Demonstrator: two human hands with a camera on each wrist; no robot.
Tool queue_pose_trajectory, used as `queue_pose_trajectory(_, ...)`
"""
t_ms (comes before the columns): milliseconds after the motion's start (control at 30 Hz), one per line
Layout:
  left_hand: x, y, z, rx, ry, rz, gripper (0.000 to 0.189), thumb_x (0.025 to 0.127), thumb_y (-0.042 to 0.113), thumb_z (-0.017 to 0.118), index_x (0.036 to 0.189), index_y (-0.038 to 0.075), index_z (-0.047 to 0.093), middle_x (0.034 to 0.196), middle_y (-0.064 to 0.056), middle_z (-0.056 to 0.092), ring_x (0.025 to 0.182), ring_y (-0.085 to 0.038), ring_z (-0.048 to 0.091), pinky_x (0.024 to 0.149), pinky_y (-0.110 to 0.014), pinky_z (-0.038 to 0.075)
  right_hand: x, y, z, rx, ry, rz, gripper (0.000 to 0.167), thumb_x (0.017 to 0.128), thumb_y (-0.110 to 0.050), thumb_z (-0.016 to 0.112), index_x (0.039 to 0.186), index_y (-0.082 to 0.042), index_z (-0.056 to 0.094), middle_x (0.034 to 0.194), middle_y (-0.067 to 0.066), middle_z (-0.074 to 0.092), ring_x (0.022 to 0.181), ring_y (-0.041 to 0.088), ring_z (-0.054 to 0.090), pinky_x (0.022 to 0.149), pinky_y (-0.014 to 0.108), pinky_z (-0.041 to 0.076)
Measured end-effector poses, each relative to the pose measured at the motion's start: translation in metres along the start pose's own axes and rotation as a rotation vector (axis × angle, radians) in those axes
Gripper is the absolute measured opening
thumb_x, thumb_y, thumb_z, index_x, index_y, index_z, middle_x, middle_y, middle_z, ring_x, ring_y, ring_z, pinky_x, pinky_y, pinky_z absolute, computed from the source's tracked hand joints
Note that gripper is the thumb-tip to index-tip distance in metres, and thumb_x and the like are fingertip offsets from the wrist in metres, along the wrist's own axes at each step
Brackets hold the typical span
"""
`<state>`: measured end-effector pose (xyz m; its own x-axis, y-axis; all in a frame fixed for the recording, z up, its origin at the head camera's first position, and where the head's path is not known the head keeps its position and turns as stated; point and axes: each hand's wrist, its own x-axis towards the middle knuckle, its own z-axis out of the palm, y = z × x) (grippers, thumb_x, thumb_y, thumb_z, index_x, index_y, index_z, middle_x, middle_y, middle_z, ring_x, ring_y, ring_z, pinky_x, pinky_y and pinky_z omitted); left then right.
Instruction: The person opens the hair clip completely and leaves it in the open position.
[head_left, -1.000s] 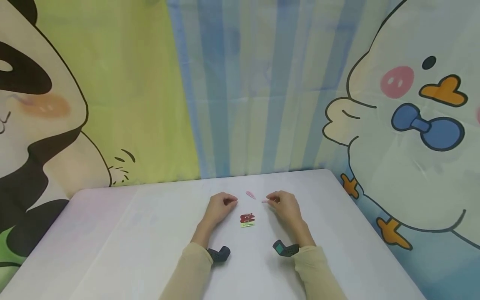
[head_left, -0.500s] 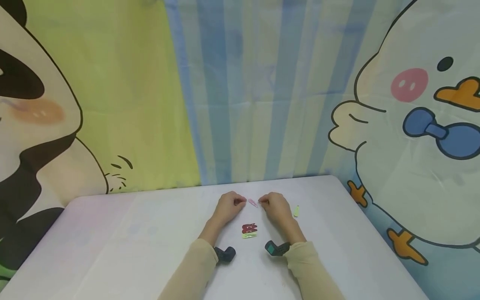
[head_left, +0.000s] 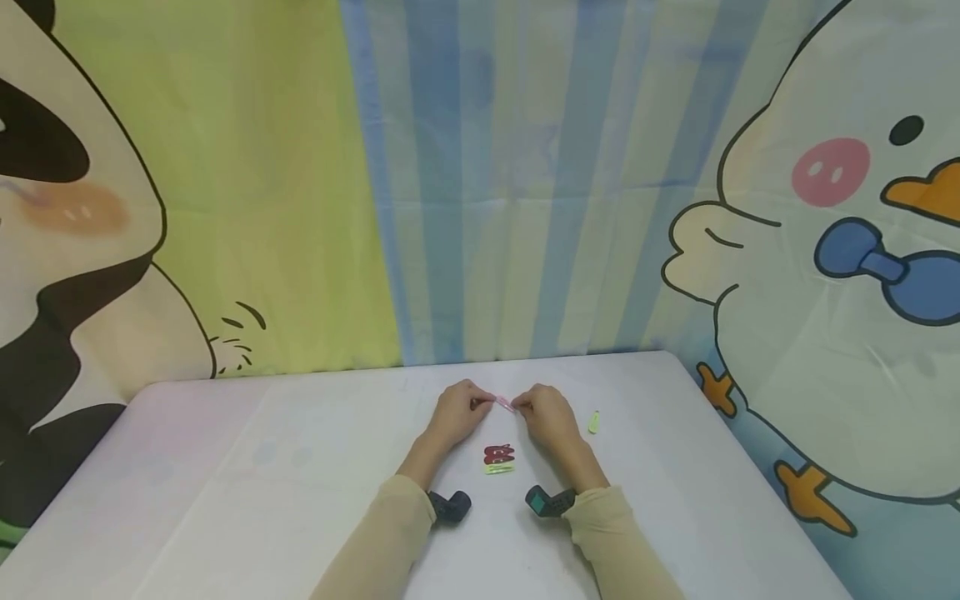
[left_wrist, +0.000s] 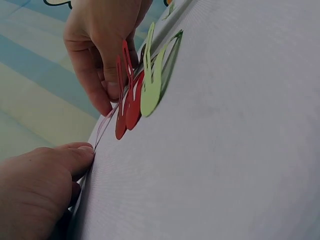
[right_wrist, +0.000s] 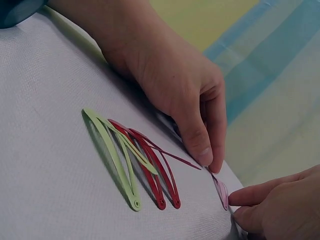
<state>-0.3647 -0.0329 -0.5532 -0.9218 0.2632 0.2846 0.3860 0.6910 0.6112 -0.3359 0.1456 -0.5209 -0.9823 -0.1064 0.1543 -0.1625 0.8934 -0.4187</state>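
Note:
Between both hands, near the far side of the table, lies a slim pink hair clip (head_left: 505, 404). My left hand (head_left: 454, 414) pinches one end with thumb and forefinger. At the other end, the fingertips of my right hand (head_left: 549, 415) hold on to it too. The right wrist view shows the pink clip (right_wrist: 222, 192) with doubled outlines; whether a second one overlaps it I cannot tell. Closer to the body, red snap hair clips (head_left: 498, 455) lie side by side with light green ones (head_left: 498, 468), their parts sprung apart in the wrist views.
Another light green clip (head_left: 593, 422) lies right of my right hand. The white table (head_left: 300, 500) ends at a curtain (head_left: 495, 208) printed with cartoon animals and stripes. A dark camera sits on each wrist, such as the left one (head_left: 450, 508).
My right hand has moved left, uncovering the green clip on the right. A pink clip end seen earlier at its fingertips no longer shows separately. The left hand has come to the pink clip.

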Motion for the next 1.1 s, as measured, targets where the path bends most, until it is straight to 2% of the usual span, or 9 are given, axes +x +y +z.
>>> queue_pose_trajectory(233, -0.0002, -0.0001, -0.0024, -0.002, -0.017, -0.013, 0.014, 0.088, 0.022, 0.068, 0.099, 0.019, 0.076, 0.081, 0.005, 0.06, 0.07, -0.009, 0.049, 0.065, -0.025, 0.04, -0.0023, -0.004, -0.0018, 0.015, 0.009, -0.04, 0.014, 0.087, -0.007, 0.066, 0.095, -0.013, 0.076, 0.091, 0.003, 0.069, 0.096, 0.024, 0.063, 0.088, 0.041, 0.049)
queue_pose_trajectory(367, -0.0007, -0.0014, -0.0029, 0.01, -0.048, -0.005, 0.017, 0.088, 0.023, 0.067, 0.104, 0.022, 0.074, 0.084, 0.006, 0.059, 0.072, -0.009, 0.049, 0.066, -0.025, 0.04, -0.0023, -0.0059, -0.0016, 0.005, 0.003, -0.038, 0.012, 0.086, -0.017, 0.069, 0.096, -0.014, 0.076, 0.089, 0.001, 0.068, 0.089, 0.02, 0.062, 0.083, 0.038, 0.049)
queue_pose_trajectory(533, -0.0023, -0.0012, -0.0031, 0.045, -0.074, 0.005, 0.019, 0.09, 0.025, 0.066, 0.107, 0.024, 0.073, 0.088, 0.006, 0.059, 0.074, -0.009, 0.048, 0.068, -0.024, 0.04, -0.0025, -0.0085, -0.0007, -0.028, -0.007, -0.027, 0.018, 0.083, -0.028, 0.073, 0.097, -0.016, 0.075, 0.085, -0.002, 0.066, 0.082, 0.016, 0.059, 0.077, 0.035, 0.047)
queue_pose_trajectory(1100, -0.0062, 0.0003, -0.0039, -0.006, -0.046, 0.025, 0.016, 0.088, 0.023, 0.068, 0.102, 0.019, 0.075, 0.086, 0.006, 0.059, 0.073, -0.008, 0.05, 0.067, -0.024, 0.042, -0.0054, -0.005, 0.0003, -0.03, 0.027, -0.035, 0.013, 0.083, -0.024, 0.073, 0.094, -0.017, 0.075, 0.085, -0.002, 0.068, 0.084, 0.018, 0.06, 0.078, 0.035, 0.047)
